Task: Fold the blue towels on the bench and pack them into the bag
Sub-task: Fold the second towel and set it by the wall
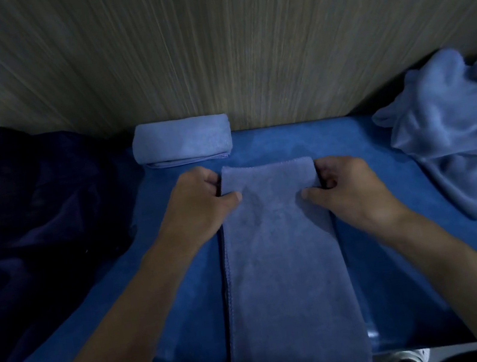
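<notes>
1. Left hand [199, 200] is gripping the far left corner of the towel [283, 268]. The thumb is lying on top and the fingers are curling under the edge.
2. Right hand [348, 184] is doing pretty much the mirror of that on the far right corner, with the thumb pressing on top and the fingers tucking around the side. So both hands are holding cloth, neither one is spread wide.
3. The towel is lying as a long narrow strip down the middle of the bench [366, 143]. It's running from the hands back toward the person, and the near end is hanging over the front edge. Can't really tell if the far end is lifting off the surface or just sitting flat.
4. Just past the hands, a folded towel [181, 141] is sitting against the wall [208, 43], a bit left of the strip and not touching it.
5. Way over on the right end of the bench, a pile [455, 125] of loose blue towels is sitting all crumpled, well apart from the hands.
6. On the left, the dark bag [31, 215] is slumping on the bench near the left forearm. It's too dark to tell whether it's open.
7. White shoes [403, 361] are peeking out below the front edge.
</notes>
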Motion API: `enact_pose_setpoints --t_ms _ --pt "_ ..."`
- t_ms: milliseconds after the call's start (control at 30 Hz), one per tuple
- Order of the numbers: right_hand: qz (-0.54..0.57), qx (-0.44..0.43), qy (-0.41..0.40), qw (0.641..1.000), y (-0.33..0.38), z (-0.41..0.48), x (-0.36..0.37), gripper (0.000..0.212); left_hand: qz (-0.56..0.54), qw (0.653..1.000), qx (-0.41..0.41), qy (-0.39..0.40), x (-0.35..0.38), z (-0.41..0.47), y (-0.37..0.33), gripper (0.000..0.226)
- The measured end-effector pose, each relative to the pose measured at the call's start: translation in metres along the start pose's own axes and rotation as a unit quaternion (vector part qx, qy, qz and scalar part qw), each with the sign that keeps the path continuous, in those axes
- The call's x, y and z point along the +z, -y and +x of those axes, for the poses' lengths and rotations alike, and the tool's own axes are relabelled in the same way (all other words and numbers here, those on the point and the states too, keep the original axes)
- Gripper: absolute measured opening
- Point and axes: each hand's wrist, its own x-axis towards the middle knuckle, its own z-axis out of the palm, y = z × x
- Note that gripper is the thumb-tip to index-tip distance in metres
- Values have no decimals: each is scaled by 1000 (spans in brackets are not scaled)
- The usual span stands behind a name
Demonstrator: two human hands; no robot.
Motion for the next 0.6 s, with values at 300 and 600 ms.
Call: enact_pose_setpoints --t_ms 300,600 --pt "143 18 7 990 1 0 -4 7 -117 992 -48 20 -11 2 1 8" --pt "198 -92 29 975 -2 -7 -11 18 -93 986 128 49 -8 -7 4 18"
